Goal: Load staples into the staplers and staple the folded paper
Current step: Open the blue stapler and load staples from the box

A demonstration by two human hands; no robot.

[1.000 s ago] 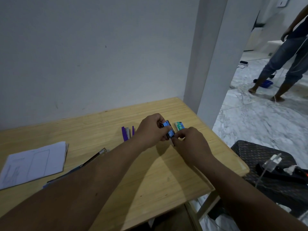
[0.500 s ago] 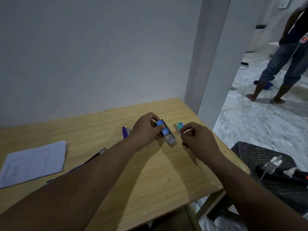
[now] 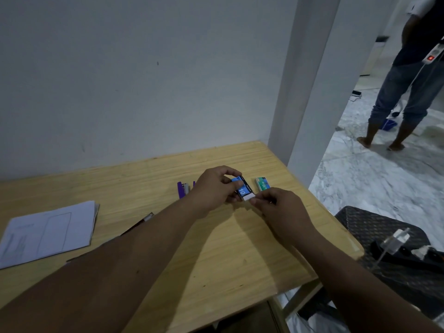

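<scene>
A: What is held at the grip?

B: A small blue staple box [image 3: 241, 187] is pinched in the left hand [image 3: 214, 187], raised just above the wooden table [image 3: 216, 248]. Its pale inner tray [image 3: 248, 197] is seen sticking out of the near end, and that tray is touched by the fingertips [image 3: 255, 201] of the right hand [image 3: 280, 207]. Whether a strip of staples is pinched there as well cannot be told.

A: And around the hands?

B: A second box, green [image 3: 262, 184], is laid flat on the table just to the right of the blue one, apart from it. To the left, partly hidden behind the left hand, a purple stapler [image 3: 181, 189] is seen. Further left, near the table edge, the folded paper [image 3: 48, 230] is lying, and a dark pen-like object [image 3: 138, 224] is partly covered by the left forearm. Far right, a standing person [image 3: 408, 75] is seen on the marble floor.

A: Which step is judged to be in hand?

B: The staples are being got out of the box; no stapler appears loaded yet, and the paper is untouched.

A: What is called for next?

B: A strip must be lifted clear of the tray without being broken, the box put down, and the purple stapler opened so the strip can be seated.
</scene>
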